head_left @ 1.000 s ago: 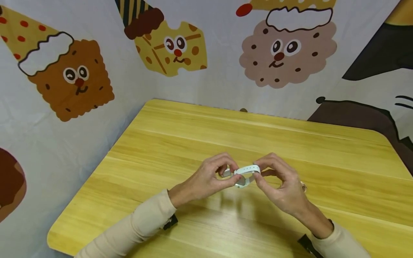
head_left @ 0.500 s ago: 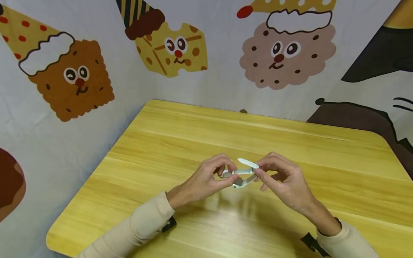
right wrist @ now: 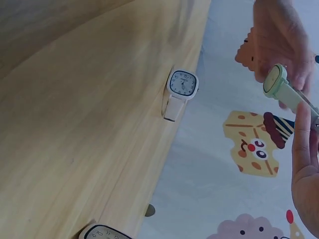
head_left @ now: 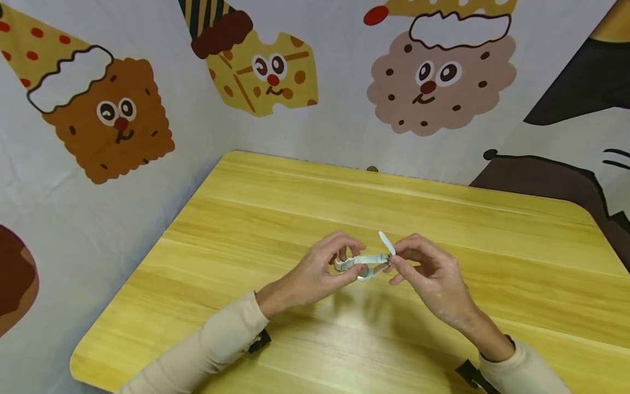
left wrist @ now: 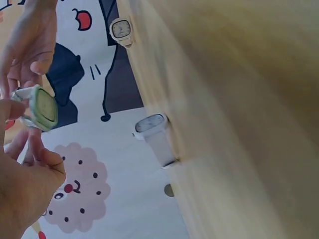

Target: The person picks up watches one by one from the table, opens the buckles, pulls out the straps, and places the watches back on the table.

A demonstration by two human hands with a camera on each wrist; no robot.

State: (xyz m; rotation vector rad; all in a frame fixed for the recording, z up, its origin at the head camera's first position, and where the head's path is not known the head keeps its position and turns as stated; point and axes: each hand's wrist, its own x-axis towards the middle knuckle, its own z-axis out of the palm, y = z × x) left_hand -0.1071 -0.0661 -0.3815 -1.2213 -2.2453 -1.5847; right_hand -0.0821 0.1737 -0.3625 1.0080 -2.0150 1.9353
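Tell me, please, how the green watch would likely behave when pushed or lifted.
The green watch is probably light, being smaller than the left hand or right hand holding it. Its strap looks bendable yet springy, since it curves while its free end sticks up unsupported.

Left sleeve [head_left: 216, 334]: cream cloth, now seen creased along the forearm, finished in a plain cuff.
Right sleeve [head_left: 521, 372]: matched in cream.
Left strap [head_left: 259, 341]: black, flat, glimpsed beneath the cuff.
Right strap [head_left: 472, 375]: black again, angular end shown.
Fingers [head_left: 348, 241]: left bare.
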